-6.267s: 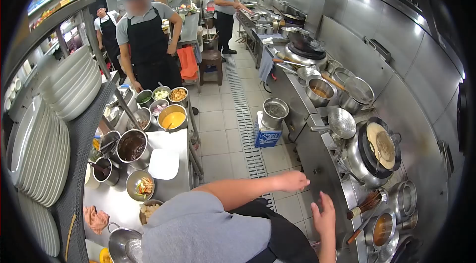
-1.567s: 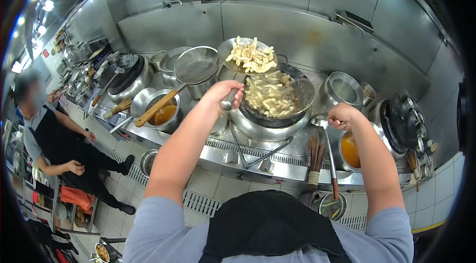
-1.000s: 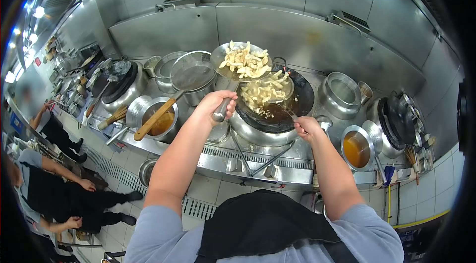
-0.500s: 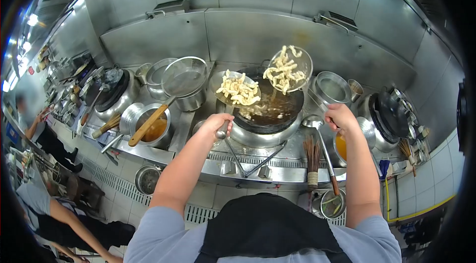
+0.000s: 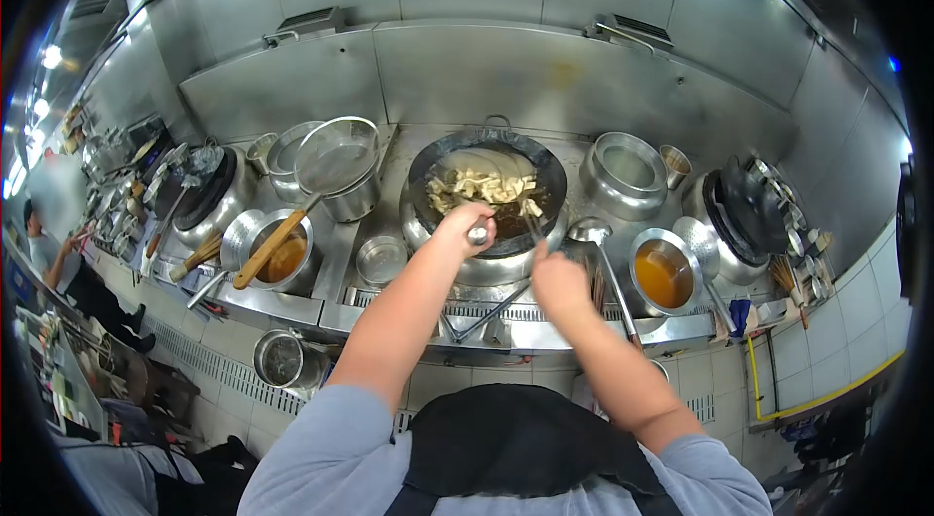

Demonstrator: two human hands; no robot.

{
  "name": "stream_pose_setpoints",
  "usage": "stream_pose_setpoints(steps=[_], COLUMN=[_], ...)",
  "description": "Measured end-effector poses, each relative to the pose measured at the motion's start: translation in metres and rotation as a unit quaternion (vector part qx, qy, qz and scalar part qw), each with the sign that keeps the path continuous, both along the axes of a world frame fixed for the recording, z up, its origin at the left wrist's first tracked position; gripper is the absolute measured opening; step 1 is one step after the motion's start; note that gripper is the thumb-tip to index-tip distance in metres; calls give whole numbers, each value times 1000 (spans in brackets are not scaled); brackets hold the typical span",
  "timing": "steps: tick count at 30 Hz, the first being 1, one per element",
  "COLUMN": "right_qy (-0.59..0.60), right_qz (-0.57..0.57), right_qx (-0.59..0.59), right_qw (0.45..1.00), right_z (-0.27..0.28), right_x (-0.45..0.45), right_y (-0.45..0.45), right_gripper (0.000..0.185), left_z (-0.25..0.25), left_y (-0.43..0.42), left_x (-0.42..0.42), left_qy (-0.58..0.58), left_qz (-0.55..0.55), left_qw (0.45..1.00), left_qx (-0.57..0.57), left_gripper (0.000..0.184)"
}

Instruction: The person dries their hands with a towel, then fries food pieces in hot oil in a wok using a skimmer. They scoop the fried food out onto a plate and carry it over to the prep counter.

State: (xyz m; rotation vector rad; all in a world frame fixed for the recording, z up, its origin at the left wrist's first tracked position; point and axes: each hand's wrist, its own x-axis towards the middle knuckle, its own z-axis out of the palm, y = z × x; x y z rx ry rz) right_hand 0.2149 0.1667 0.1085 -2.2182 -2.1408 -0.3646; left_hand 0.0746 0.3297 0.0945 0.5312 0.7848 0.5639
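A large dark wok (image 5: 550,171) sits on the round burner in front of me. Over it, pale food strips (image 5: 486,183) lie in and around the two strainers, whose rims overlap and blur. My left hand (image 5: 467,227) is closed round the metal handle of one strainer, at the wok's near left edge. My right hand (image 5: 557,281) is wrapped round the thin handle of the other strainer, at the wok's near right side. Dark liquid shows in the wok below the food.
A wooden-handled strainer (image 5: 336,156) lies on a pot at the left. Pots of orange liquid stand left (image 5: 289,253) and right (image 5: 664,273). A ladle (image 5: 591,230) rests right of the wok. A metal pot (image 5: 623,176) stands behind it. Co-workers are at the far left.
Both strainers have come down and together over the wok from their separate raised positions. My right hand has moved left and nearer my body; my left hand has shifted slightly right.
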Motion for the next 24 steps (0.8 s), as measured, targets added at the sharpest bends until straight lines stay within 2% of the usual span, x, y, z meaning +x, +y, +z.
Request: stream_pose_setpoints(steps=[2,4,5,9,11,13,14,16,17,18,19,20,21,24], right_qy=[53,141,202,274,241,225,227,106,107,260,400,483,523,617], right_qz=[-10,-34,-48,0,-37,-87,-85,-10,-6,-85,-160,-168,-175,-183], right_qx=[13,9,28,138,60,35,35,-38,-40,-151,-257,-243,-292,-332], right_qw=[998,989,978,952,968,970,970,994,993,950,865,824,782,690], right_z=[33,60,74,79,81,66,54,37,43,58,72,92,92,77], right_x=[27,49,56,100,119,127,134,147,146,143,140,127,137,139], right_y=[-7,-14,-19,-5,32,60,73,95,100,100,96,79,83,79], right_gripper=[34,35,35,33,25,20,20,13,13,9,10,15,15,16], left_z=[-14,-22,-22,-6,5,18,28,47,59,65,69,74,79,93], left_y=[-1,0,-4,-21,-18,-8,-8,-6,-8,-7,-6,-6,-8,-12], left_x=[-20,-38,-46,-71,-84,-89,-90,-93,-95,-96,-98,-99,-99,-102], left_qy=[-23,-57,-54,-36,-55,-50,-32,-3,-3,-3,-4,-6,-18,-30], left_qz=[-13,-47,-47,-10,-8,-15,-14,-11,-19,-16,-12,-8,-2,6], left_qw=[999,996,996,999,998,999,999,999,999,999,999,998,999,999], left_qx=[19,-56,-56,-20,-9,-11,7,34,35,38,39,56,49,39], left_gripper=[12,13,13,9,13,12,12,13,12,13,13,13,14,14])
